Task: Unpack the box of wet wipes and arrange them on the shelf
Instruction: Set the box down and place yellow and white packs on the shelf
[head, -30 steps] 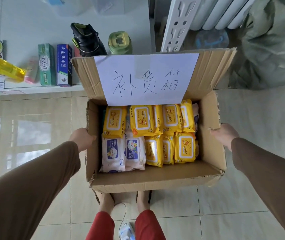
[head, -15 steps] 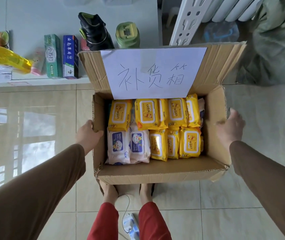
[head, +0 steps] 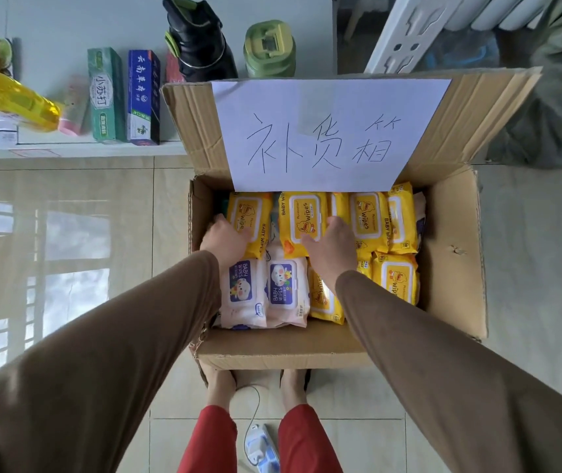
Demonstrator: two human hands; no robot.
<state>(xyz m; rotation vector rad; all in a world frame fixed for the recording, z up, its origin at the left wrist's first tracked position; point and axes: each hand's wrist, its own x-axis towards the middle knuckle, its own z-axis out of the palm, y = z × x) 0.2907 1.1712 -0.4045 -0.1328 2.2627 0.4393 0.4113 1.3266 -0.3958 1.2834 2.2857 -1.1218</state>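
Both hands [head: 226, 235] [head: 329, 245] now in box [head: 450, 254] | on yellow wipes pks [head: 306, 220], grip unclear

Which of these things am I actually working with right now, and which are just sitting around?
Job:
cardboard box
yellow wipes packs
white wipes packs
shelf
left hand and right hand, both on yellow packs

Lying about:
toothpaste boxes
black bottle
green bottle
yellow bottle

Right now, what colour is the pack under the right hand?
Yellow pack with a white lid, seen in the head view.
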